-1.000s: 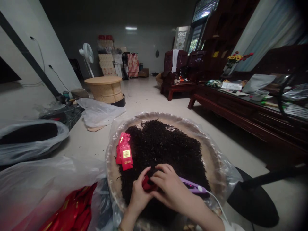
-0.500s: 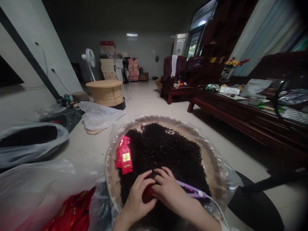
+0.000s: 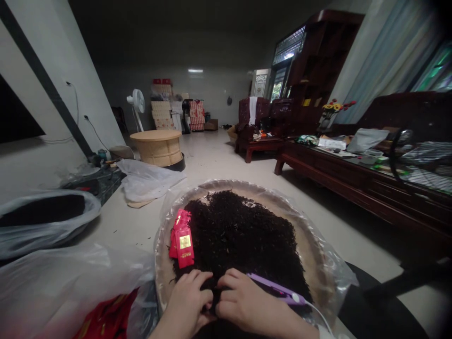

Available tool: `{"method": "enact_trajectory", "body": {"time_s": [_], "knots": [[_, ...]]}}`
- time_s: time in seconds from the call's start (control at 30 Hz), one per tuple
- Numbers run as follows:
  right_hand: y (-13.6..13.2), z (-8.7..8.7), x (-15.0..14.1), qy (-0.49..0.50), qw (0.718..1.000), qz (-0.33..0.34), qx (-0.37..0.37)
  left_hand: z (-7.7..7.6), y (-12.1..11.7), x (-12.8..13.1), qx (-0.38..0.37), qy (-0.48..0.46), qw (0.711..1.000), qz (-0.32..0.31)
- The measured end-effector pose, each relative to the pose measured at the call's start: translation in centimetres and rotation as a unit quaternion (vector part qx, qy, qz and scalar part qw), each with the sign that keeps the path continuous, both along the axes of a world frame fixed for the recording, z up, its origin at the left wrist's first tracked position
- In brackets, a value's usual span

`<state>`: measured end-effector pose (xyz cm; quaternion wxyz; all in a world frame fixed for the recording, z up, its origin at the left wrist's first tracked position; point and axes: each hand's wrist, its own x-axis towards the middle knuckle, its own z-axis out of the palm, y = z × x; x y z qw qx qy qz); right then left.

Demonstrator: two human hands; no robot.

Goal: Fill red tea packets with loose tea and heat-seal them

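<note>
A heap of dark dried tea leaves point(image 3: 243, 230) lies in a wide round tray point(image 3: 318, 263) lined with clear plastic. Low over the near part of the heap, my left hand point(image 3: 190, 299) has its fingers curled inward. Facing it at a small gap, my right hand point(image 3: 240, 296) is bent with its fingertips down. What the fingers pinch is hidden. Several red packets point(image 3: 185, 242) with gold labels rest on the tray's left side. Beside my right hand lies a purple hair straightener point(image 3: 275, 288) with a white cord, partly covered by the wrist.
Left of the tray, a clear plastic bag point(image 3: 84, 268) holds red packets point(image 3: 106, 315). Behind it stands another plastic-lined container point(image 3: 45, 212) with dark contents. A round wooden drum table point(image 3: 155, 146) is further back. A long dark wooden table point(image 3: 335, 179) runs along the right.
Both hands have moved down and slightly apart at the fingertips. The red thing seen between them is no longer visible. The camera view has tilted up a little.
</note>
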<state>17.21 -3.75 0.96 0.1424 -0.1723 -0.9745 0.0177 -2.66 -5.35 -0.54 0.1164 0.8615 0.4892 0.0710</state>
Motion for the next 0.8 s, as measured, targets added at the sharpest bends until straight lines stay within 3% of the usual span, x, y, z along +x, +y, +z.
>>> {"method": "enact_trajectory", "body": {"time_s": [0.23,0.5,0.6,0.67,0.73,0.8], "knots": [[0.1,1.0,0.3,-0.055,0.997,-0.038,0.026,0.2,-0.1,-0.3,0.072,-0.03,0.996,-0.041],[0.6,1.8,-0.1,0.046,0.991,-0.093,0.08,1.1,-0.2,-0.4,0.157,-0.14,0.977,-0.022],[0.7,1.4,-0.1,0.108,0.987,-0.095,0.078,-0.2,-0.3,0.4,0.121,-0.265,0.956,0.023],[0.6,0.9,-0.1,0.13,0.985,-0.093,0.067,-1.7,-0.3,1.2,0.067,-0.361,0.927,0.08],[0.5,0.4,0.0,0.133,0.985,-0.094,0.061,-3.3,-0.4,2.2,0.006,-0.456,0.879,0.141],[0.4,0.1,0.1,0.119,0.986,-0.096,0.059,-4.3,-0.3,3.1,-0.065,-0.494,0.851,0.168]]}}
